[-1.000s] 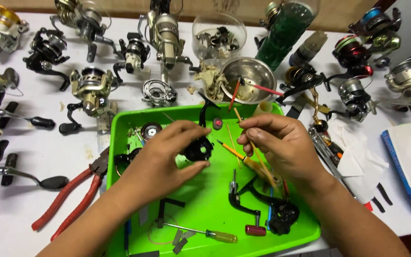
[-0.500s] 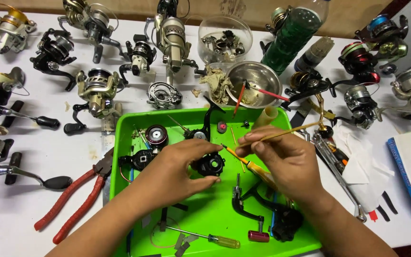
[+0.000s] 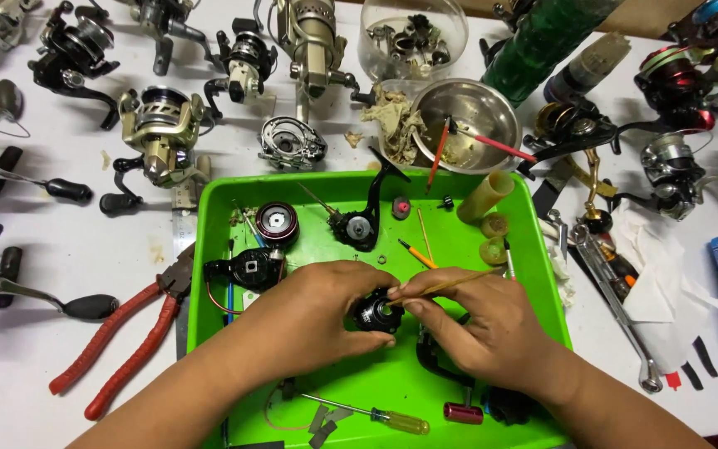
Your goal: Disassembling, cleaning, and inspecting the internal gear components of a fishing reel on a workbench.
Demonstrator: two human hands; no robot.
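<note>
- Black reel part sits over the green tray, gripped by the left hand.
- Right hand pinches a thin wooden stick, its tip at the part.
- Likely risk: hard prying could snap the stick or flick small pieces out among the tray's clutter.

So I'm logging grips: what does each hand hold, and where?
Left hand grips the black reel part by its side; right hand pinches a thin stick near its tip.
</note>
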